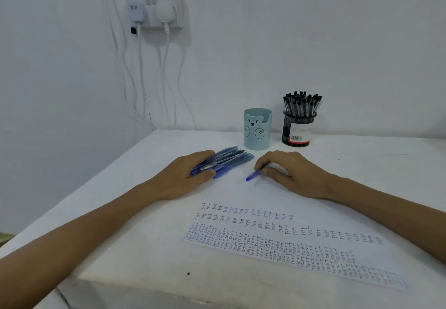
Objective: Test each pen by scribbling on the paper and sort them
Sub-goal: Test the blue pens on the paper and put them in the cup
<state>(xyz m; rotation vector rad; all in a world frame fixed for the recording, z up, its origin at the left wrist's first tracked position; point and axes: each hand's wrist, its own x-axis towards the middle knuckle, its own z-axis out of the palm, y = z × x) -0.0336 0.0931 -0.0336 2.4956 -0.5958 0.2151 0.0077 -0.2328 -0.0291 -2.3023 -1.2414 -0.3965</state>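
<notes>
A bundle of several blue pens (229, 159) lies on the white table, and my left hand (185, 176) holds its near end, fingers over the top and thumb underneath. My right hand (287, 171) pinches a single blue pen (254, 175) just right of the bundle, its blue end pointing down-left above the paper. The white paper (277, 214) lies in front of both hands, with rows of handwritten test marks across its lower part. A light blue bear cup (257, 128) and a black mesh holder (298, 127) full of black pens stand behind the hands.
The table (144, 248) ends at a near edge at the bottom and a left edge running to the wall. A wall socket (156, 9) with plugs hangs above, with white cables (142, 79) dropping behind the table's far left corner.
</notes>
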